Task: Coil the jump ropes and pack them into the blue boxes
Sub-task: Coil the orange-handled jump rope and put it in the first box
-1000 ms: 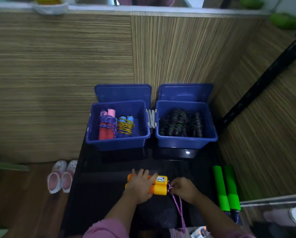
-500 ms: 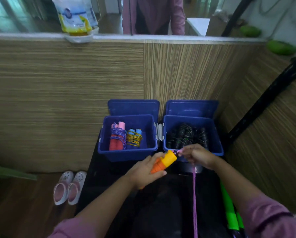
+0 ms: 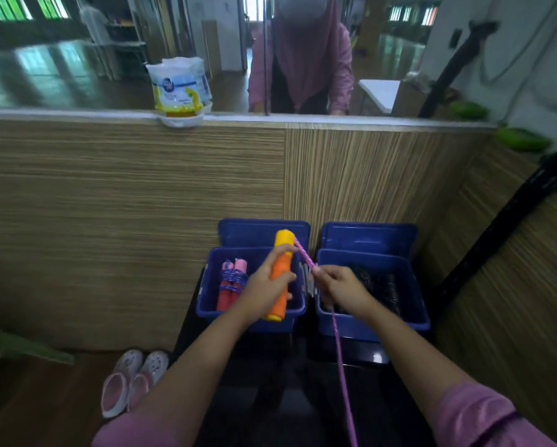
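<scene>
My left hand [image 3: 264, 285] grips the orange and yellow jump rope handles [image 3: 280, 275], held upright above the left blue box [image 3: 206, 301]. A pink cord [image 3: 341, 366] runs from the handle top to my right hand [image 3: 338, 285], which pinches it, then hangs down toward the bottom edge. A coiled rope with red and pink handles [image 3: 232, 283] lies inside the left box. The right blue box [image 3: 412, 314] holds several black coiled ropes [image 3: 383, 288]. Both boxes stand on a black table [image 3: 286, 398].
Two blue lids [image 3: 367, 235] lean behind the boxes against a wooden partition [image 3: 141, 204]. A white and yellow packet [image 3: 178, 87] sits on the ledge, and a person in pink [image 3: 303, 59] stands beyond. Pink shoes [image 3: 131, 379] lie on the floor at left. A black pole [image 3: 512, 204] slants at right.
Both hands have lifted the handles from the table to above the boxes, and the handles have turned from lying flat to upright. The view has tilted upward.
</scene>
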Motion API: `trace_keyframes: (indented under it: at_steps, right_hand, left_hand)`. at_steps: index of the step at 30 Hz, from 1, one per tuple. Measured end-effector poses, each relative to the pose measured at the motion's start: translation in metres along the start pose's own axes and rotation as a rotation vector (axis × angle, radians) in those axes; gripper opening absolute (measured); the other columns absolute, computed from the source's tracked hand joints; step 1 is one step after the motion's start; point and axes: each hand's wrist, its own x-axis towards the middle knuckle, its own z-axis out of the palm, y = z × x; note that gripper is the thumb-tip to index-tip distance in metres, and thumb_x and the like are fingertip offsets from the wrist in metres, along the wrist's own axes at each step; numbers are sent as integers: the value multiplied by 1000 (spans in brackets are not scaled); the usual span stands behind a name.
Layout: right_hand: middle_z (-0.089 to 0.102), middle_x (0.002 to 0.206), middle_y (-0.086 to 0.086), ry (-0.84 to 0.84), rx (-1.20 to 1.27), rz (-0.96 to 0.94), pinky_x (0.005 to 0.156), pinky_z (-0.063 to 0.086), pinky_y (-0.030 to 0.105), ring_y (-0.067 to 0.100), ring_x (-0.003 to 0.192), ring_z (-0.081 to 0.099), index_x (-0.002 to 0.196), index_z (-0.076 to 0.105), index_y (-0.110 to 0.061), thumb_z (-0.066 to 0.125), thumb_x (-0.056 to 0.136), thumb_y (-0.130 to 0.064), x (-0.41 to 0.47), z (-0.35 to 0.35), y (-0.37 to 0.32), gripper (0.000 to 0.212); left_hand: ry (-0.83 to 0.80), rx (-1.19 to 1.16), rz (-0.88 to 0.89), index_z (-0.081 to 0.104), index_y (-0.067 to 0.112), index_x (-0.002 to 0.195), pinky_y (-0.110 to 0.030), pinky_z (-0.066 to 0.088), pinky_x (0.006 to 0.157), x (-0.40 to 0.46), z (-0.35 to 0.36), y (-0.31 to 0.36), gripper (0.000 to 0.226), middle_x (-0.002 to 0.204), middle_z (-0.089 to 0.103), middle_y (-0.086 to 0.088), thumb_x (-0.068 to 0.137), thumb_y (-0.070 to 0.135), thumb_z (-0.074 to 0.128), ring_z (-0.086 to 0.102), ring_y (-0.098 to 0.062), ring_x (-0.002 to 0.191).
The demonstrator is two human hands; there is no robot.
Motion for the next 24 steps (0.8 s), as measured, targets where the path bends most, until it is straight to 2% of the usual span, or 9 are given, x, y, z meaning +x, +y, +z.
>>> trace_keyframes:
  at_steps: [2,6,7,10,14,17,20,22,24]
  right_hand:
    - [39,49,1,-121,-24,-4,35,35,19,10,32,36,83,56,-10,38,102,-14,-7,20,5,27]
    - [47,48,1,-355,-189,11,40,39,21,10,34,44,84,56,-13,38,103,-21,-25,50,18,27]
    - [46,49,1,-378,-197,23,41,40,21,11,36,45,84,57,-14,38,103,-22,-27,51,21,28]
    - [40,54,0,-373,-229,51,40,42,23,11,38,42,81,60,-17,42,101,-28,-30,43,18,29]
    - [38,56,-2,-336,-308,41,39,31,21,7,39,34,76,65,-17,52,97,-31,-30,16,1,28]
    - [39,53,-5,-425,-423,-5,45,29,25,11,46,33,80,71,-13,58,93,-34,-33,-7,-12,29]
    - [38,53,-1,-448,-490,-45,46,29,28,16,48,32,83,73,-15,59,92,-38,-37,-32,-22,29]
    - [42,59,4,-442,-522,-111,51,31,30,19,53,36,84,73,-19,58,92,-40,-39,-44,-31,27]
    - [50,60,-4,-396,-530,-181,54,36,26,12,55,42,82,71,-20,57,94,-34,-36,-48,-42,23]
  left_hand:
    - [108,-158,7,54,56,103,-30,53,53,8,-7,4,52,99,55,-13,94,5,52,62,-31,78]
    - [285,-449,-80,53,45,115,-52,57,62,17,-18,12,42,113,50,-5,94,9,51,67,-46,84]
    - [277,-507,-104,53,45,115,-52,57,60,18,-20,12,41,115,49,-5,94,9,51,67,-45,81]
    - [282,-503,-81,56,47,105,-36,53,53,14,-21,9,42,107,51,-11,92,7,52,59,-31,67]
    - [359,-82,0,53,53,103,-35,50,57,6,-34,-12,45,98,55,-12,91,10,56,56,-25,70]
    - [399,428,64,49,59,107,-39,52,73,3,-62,-36,44,96,56,-14,86,21,59,59,-28,77]
    - [260,823,12,45,58,126,-40,49,89,-6,-98,-61,45,100,42,-7,91,32,57,58,-36,93]
    - [111,958,31,34,63,133,-39,47,94,-18,-108,-68,40,106,38,-7,94,57,40,58,-37,100]
    - [-40,1093,160,10,74,132,-38,48,93,-26,-101,-68,51,116,39,-10,82,78,5,60,-36,98]
